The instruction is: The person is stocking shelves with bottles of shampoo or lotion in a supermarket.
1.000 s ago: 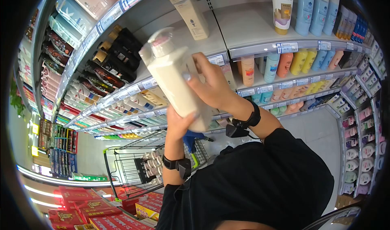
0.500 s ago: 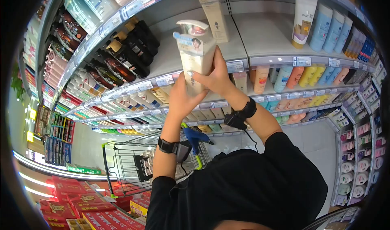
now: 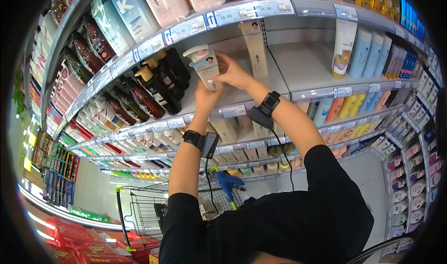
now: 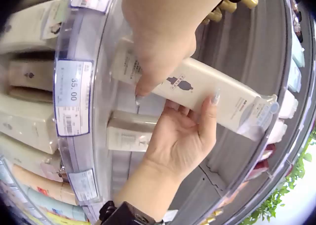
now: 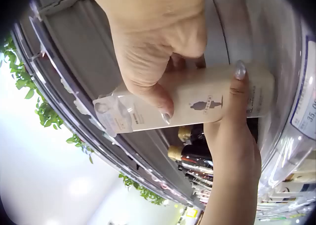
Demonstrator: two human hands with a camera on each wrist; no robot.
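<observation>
A cream-coloured pump bottle, with a clear cover over its head and a tag at its neck, is held between both hands at the middle shelf. My left hand grips it low down, thumb across the front near the base. Higher up, my right hand grips the side, its thumb on the front face. The label faces me, and the bottle's back is hidden. A matching cream bottle stands on the shelf to the right of the hands.
Dark bottles with gold caps stand left of the hands. Overhead runs the upper shelf's price rail. A white Pantene tube and blue bottles stand to the right. Below is a wire shopping cart.
The bottle has turned so its label faces me, and both hands have carried it forward from in front of the shelf to over it. The view has shifted, showing more of the upper shelf.
</observation>
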